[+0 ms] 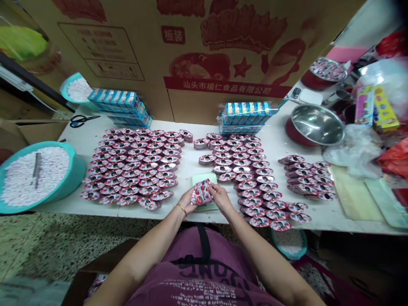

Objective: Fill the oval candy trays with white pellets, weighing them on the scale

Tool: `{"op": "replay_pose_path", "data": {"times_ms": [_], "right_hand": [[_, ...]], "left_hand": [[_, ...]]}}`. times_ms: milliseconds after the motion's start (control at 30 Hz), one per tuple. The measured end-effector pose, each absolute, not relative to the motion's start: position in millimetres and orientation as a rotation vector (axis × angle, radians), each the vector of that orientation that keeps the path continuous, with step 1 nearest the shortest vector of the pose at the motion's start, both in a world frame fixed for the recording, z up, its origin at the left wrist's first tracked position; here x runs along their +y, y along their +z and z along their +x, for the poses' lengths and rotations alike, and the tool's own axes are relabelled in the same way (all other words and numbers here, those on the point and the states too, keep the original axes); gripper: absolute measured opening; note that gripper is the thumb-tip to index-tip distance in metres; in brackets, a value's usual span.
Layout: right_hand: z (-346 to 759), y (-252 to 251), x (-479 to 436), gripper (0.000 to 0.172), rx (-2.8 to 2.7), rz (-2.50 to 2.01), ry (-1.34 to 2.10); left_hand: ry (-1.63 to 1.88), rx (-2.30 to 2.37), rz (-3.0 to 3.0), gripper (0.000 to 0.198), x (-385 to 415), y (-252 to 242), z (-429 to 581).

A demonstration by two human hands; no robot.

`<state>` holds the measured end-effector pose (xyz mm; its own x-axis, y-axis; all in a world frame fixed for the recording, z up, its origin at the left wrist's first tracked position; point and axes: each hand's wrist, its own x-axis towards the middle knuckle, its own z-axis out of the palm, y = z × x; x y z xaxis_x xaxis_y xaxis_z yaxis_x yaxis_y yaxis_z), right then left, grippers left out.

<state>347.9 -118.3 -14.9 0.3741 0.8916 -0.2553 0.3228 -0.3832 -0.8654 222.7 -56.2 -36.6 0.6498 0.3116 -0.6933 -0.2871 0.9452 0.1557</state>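
In front of me, both hands meet at a small red-and-pink printed packet (203,192). My right hand (221,198) pinches it at its right side. My left hand (187,201), with a gold bracelet at the wrist, is closed around its left side, and small white pieces show by the fingers. Beneath the packet lies a pale green pad (204,177). A block of standing open packets (137,165) fills the table to the left. Another group of such packets (251,182) stands to the right.
A teal basin (75,163) of small white pieces stands far left, near scissors (83,120). Blue boxes (114,102) and more blue boxes (247,114) stand before a large carton (127,42). A steel bowl (315,125) and a smaller packet group (307,178) are right.
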Motion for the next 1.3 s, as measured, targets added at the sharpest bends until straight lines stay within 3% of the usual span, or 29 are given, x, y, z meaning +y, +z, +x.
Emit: {"op": "replay_pose_path", "data": {"times_ms": [200,300,667,967,1300], "right_hand": [[350.6,4.7,-106.4,0.021,-1.481,-2.086,0.829],[353.4,10.4,-91.7,0.017,-1.615,-2.126,0.787],[358.3,-1.4,-79.5,0.019,-1.951,-2.108,0.733],[376.8,-13.6,-75.5,0.022,-1.635,-1.863,0.73],[365.2,6.7,-80.2,0.025,-1.503,-1.824,0.738]], "left_hand": [[0.366,0.846,-0.069,0.015,-51.3,-41.4,213.0],[0.392,0.863,-0.124,0.021,-46.4,-42.8,192.6],[0.432,0.872,-0.172,0.018,-63.9,-29.9,153.3],[0.417,0.844,-0.166,0.017,-58.5,-23.4,152.2],[0.39,0.8,-0.176,0.015,-62.2,-21.1,152.9]]}}
